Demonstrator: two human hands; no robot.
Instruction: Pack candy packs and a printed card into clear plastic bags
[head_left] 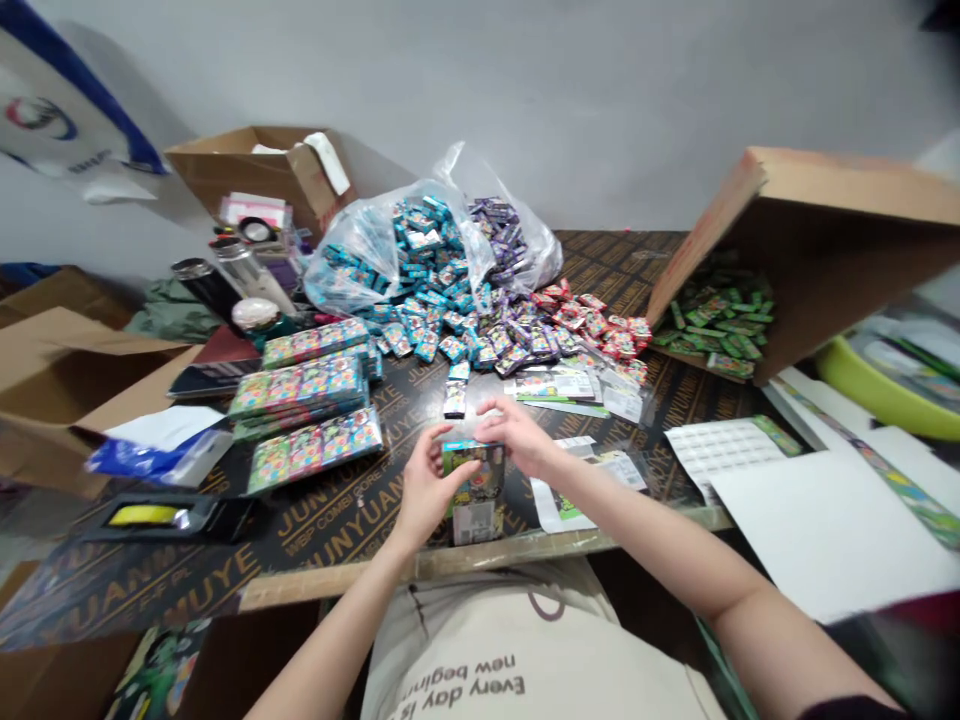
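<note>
Near the table's front edge, a small printed packet [474,522] stands between my hands, dark and colourful with a blue strip along its top. My left hand [433,485] grips its left side, thumb across the front. At the upper right edge, my right hand [517,436] has its fingers closed on the packet; the fingertips are partly hidden. Just beyond lie two small blue-and-dark packs [455,398], end to end. Loose blue packs [427,335], purple packs [517,340] and red packs [592,320] are heaped farther back.
Stacked colourful packages [315,450] lie left, near a tape dispenser [150,515] and an open carton [75,380]. Clear bags [352,250] of packs stand behind. A tipped carton [825,200] holds green packs [724,320] at right, near white sheets [840,530]. Flat printed pouches [585,480] lie right.
</note>
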